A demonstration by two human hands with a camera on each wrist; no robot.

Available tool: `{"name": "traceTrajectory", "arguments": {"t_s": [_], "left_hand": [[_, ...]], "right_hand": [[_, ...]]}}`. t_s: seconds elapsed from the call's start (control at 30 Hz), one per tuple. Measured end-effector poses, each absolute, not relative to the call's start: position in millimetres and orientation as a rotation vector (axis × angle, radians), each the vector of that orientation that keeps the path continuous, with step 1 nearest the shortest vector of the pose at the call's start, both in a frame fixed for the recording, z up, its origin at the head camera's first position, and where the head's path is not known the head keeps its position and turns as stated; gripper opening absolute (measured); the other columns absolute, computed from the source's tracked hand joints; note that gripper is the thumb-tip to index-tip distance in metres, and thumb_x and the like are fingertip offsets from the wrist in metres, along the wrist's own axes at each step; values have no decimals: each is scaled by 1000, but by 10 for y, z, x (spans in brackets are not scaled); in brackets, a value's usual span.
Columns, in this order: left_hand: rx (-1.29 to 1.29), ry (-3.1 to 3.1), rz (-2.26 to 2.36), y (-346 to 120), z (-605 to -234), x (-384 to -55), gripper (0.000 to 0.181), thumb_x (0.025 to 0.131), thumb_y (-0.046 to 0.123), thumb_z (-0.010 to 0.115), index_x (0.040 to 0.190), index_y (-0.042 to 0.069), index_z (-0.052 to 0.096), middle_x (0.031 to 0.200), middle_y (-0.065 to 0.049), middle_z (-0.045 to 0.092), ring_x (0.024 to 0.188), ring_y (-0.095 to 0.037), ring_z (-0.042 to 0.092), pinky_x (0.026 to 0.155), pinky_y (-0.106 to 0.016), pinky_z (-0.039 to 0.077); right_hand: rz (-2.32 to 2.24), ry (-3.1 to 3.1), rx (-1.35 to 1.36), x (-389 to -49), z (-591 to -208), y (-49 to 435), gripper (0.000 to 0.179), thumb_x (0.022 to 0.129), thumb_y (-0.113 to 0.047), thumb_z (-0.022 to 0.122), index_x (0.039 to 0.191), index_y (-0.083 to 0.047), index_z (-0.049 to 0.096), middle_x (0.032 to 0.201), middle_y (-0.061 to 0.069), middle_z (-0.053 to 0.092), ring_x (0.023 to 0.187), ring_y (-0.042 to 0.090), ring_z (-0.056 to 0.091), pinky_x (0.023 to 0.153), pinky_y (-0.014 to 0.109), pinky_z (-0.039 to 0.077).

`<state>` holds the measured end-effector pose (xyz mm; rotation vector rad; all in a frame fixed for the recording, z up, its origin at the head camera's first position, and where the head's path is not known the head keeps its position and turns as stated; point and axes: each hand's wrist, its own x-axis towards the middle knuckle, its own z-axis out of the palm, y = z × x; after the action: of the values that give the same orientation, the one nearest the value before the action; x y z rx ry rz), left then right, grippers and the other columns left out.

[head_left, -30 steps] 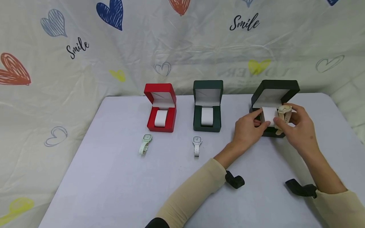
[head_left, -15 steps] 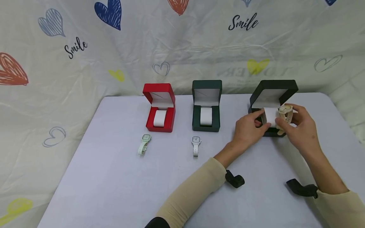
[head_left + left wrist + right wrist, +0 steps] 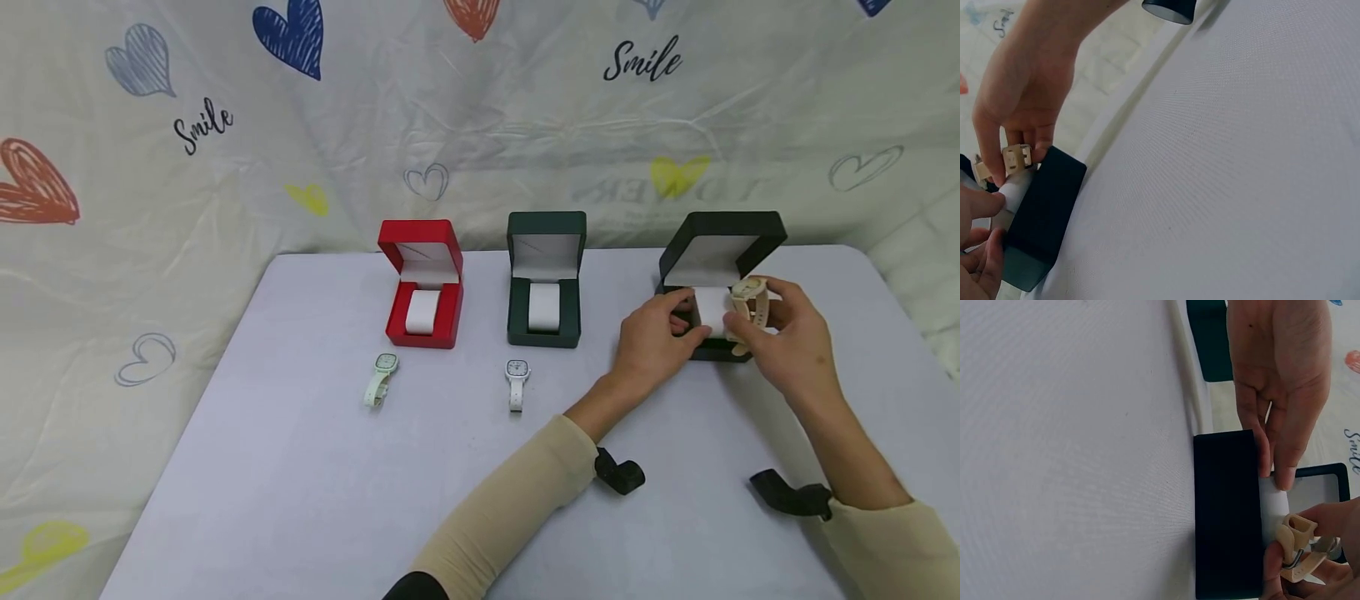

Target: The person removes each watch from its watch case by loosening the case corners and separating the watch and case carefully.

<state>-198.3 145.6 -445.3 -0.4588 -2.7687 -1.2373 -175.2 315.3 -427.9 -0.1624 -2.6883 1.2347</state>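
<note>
At the right of the table, a dark box (image 3: 723,223) stands with its lid up. My left hand (image 3: 651,335) pinches the left end of the white cushion (image 3: 712,310) at this box. A beige watch (image 3: 750,290) is in my right hand (image 3: 798,343), its strap at the cushion's right end. In the right wrist view, the beige strap (image 3: 1300,532) and its metal buckle show between the fingers, with the cushion (image 3: 1274,503) beside them. The left wrist view has the strap (image 3: 1017,157) above the dark box front (image 3: 1047,206). How far the strap goes round the cushion is hidden.
A red box (image 3: 442,327) and a green box (image 3: 573,327) stand with lids up, each with a white cushion inside. A pale green watch (image 3: 380,379) and a white watch (image 3: 517,385) lie before them on the white table (image 3: 315,483). Behind hangs a heart-patterned sheet (image 3: 525,108).
The cushion and my left fingertips have shifted slightly right and toward the near side. My right hand keeps hold of the beige watch in nearly the same place.
</note>
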Motion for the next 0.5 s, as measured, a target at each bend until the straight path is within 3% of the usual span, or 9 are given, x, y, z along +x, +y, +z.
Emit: {"name": "traceTrajectory", "arguments": {"t_s": [0.03, 0.1, 0.23, 0.33, 0.4, 0.5], "left_hand": [[-466, -2767, -1234, 1456, -4454, -1987, 50, 96, 33, 77, 143, 24, 63, 127, 13, 71, 96, 12, 67, 79, 3, 41], [-472, -2768, -1221, 1455, -4455, -1991, 51, 95, 32, 78, 144, 24, 63, 125, 13, 71, 94, 12, 67, 79, 4, 41], [-477, -2774, -1187, 1456, -4471, -1999, 51, 94, 32, 79, 143, 24, 64, 120, 11, 71, 91, 12, 67, 77, 4, 40], [-461, -2786, -1168, 1460, -4478, -2004, 52, 94, 33, 79, 143, 24, 65, 120, 10, 69, 89, 13, 66, 78, 3, 40], [-444, -2799, -1156, 1464, -4478, -2004, 52, 94, 34, 79, 143, 25, 65, 120, 9, 68, 88, 14, 65, 79, 3, 40], [-420, -2815, -1152, 1472, -4470, -1997, 51, 93, 34, 80, 142, 26, 66, 121, 9, 65, 86, 15, 64, 79, 3, 40]], "right_hand": [[1232, -2695, -163, -1758, -4283, 3153, 66, 101, -22, 65, 158, -4, 37, 135, 37, 59, 87, -20, 39, 55, 7, 40], [1231, -2706, -174, -1768, -4291, 3148, 66, 101, -23, 65, 158, -4, 37, 136, 37, 59, 87, -20, 39, 56, 6, 41], [1239, -2705, -189, -1771, -4311, 3150, 66, 100, -24, 67, 158, -6, 40, 123, 11, 66, 88, -20, 43, 58, 6, 44], [1233, -2696, -182, -1763, -4316, 3150, 65, 100, -25, 68, 156, -6, 42, 107, -22, 58, 87, -22, 45, 58, 7, 45], [1231, -2692, -171, -1757, -4320, 3145, 63, 101, -25, 68, 156, -6, 43, 100, -33, 50, 85, -22, 45, 57, 8, 44], [1222, -2683, -165, -1749, -4326, 3140, 61, 101, -25, 67, 154, -6, 45, 97, -38, 45, 87, -20, 45, 57, 8, 44]]}}
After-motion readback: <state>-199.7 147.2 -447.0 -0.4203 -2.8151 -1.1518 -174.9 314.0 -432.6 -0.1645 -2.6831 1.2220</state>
